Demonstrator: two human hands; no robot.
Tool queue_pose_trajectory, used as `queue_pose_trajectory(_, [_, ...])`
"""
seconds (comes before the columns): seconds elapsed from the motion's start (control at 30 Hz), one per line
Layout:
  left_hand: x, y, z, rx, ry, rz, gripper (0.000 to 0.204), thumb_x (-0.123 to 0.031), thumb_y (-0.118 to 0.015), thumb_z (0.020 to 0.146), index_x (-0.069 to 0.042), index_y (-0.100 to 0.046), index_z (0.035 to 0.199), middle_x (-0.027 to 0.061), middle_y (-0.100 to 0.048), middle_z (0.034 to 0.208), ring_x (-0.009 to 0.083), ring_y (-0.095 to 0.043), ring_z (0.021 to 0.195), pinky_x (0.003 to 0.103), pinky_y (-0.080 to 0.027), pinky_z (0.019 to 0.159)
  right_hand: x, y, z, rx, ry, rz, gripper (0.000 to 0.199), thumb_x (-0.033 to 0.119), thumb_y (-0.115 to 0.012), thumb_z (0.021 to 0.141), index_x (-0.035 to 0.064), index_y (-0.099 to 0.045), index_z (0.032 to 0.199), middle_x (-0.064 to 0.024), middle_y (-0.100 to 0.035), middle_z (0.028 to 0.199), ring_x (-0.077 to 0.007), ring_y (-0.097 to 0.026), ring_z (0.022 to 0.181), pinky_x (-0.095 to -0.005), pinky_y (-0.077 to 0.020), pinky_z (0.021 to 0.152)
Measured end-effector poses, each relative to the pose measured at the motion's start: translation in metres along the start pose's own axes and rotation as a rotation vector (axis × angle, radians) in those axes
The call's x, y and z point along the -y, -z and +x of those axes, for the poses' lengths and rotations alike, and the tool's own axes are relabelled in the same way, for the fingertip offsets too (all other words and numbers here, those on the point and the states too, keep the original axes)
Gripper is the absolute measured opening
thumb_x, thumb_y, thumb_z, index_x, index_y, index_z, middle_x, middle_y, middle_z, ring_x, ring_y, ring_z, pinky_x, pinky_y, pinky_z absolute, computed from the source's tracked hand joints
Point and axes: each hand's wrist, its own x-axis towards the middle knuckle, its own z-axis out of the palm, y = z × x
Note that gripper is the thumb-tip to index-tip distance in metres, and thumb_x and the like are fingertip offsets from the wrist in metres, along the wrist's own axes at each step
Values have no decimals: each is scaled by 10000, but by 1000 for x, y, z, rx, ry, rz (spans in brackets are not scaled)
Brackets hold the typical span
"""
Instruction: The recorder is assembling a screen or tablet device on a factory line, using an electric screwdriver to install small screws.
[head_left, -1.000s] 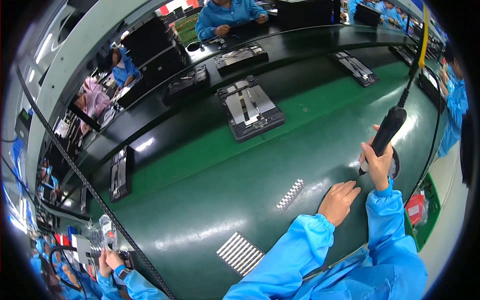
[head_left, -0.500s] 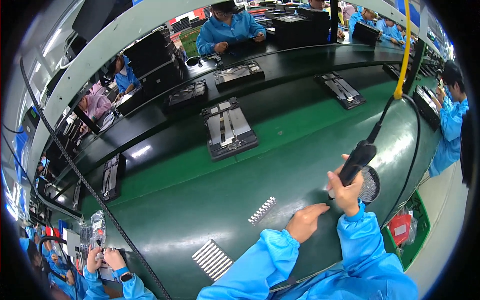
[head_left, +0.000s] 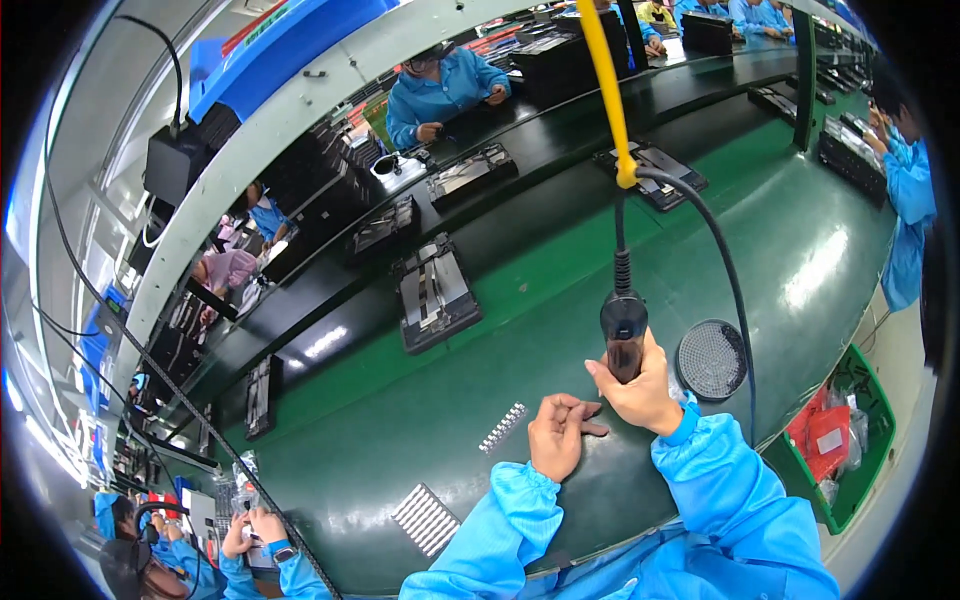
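Observation:
My right hand (head_left: 642, 390) is wrapped round the black body of a corded electric screwdriver (head_left: 625, 335), held upright. Its cable runs up to a yellow hanging cord (head_left: 608, 90). The tool's tip is hidden behind the hand. Left of it, my left hand (head_left: 558, 438) is low over the green work surface, fingers partly bent and fingertips apart, with nothing visible between them. Beside that hand lies a strip of small silver-white pieces (head_left: 503, 428). Farther left and nearer is a sheet with white bars (head_left: 425, 520). Right of my right hand stands a round dark dish with a dotted surface (head_left: 712, 360).
Opened tablet-like devices (head_left: 436, 295) lie along the belt ahead, another (head_left: 655, 177) farther right. At lower right sits a green bin (head_left: 880, 440) with a red bag (head_left: 822, 440). A braided black cable (head_left: 210, 430) crosses the left side. Co-workers in blue sit around.
The screwdriver has swung left and more upright in my right hand. My left hand has drawn back leftward, fingers more bent. The view has shifted, too.

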Motion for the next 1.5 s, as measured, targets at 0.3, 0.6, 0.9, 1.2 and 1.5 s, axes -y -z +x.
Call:
queue_pose_trajectory(0.3, [-13, 18, 39, -174, 367, -623, 252, -35, -527, 920, -34, -514, 1172, 159, -615, 1129, 254, -588, 1097, 431, -420, 1028, 3, 21, 8, 85, 132, -11, 386, -18, -700, 761, -17, -483, 1079, -1, -570, 658, -21, -492, 591, -197, -398, 490])
queue_pose_trajectory(0.6, [-10, -22, 122, 114, 342, -672, 243, -63, -470, 945, 46, -516, 1157, 197, -513, 1286, 318, -511, 1197, 400, -454, 996, -9, 38, 5, 262, -27, 146, 537, 20, -692, 770, 8, -425, 1236, -119, -667, 906, -156, -672, 758, -278, -532, 616])
queue_pose_trajectory(0.9, [6, -120, 254, 137, 299, -4, 418, 45, -439, 911, 95, -392, 1323, 204, -486, 1301, 327, -500, 1210, 392, -467, 973, -5, 50, 9, 291, 91, 142, 620, 104, -713, 697, 27, -427, 1242, -212, -642, 861, -379, -647, 684, -427, -532, 600])
queue_pose_trajectory(1.2, [42, -160, 362, 331, -390, 1411, 939, -448, -841, 580, 75, -464, 1262, 257, -427, 1358, 365, -428, 1253, 415, -351, 1049, -15, 51, 17, 214, 167, 160, 616, 58, -700, 690, 13, -436, 1244, -201, -627, 827, -357, -639, 650, -399, -521, 573])
queue_pose_trajectory(1.5, [28, -159, 371, 445, -551, 1811, 851, -200, -711, 612, 6, -347, 1353, 147, -351, 1437, 292, -407, 1284, 544, -328, 1044, -14, 57, 16, 248, 108, 144, 664, 47, -704, 683, -1, -369, 1254, -257, -632, 883, -434, -629, 716, -466, -516, 633])
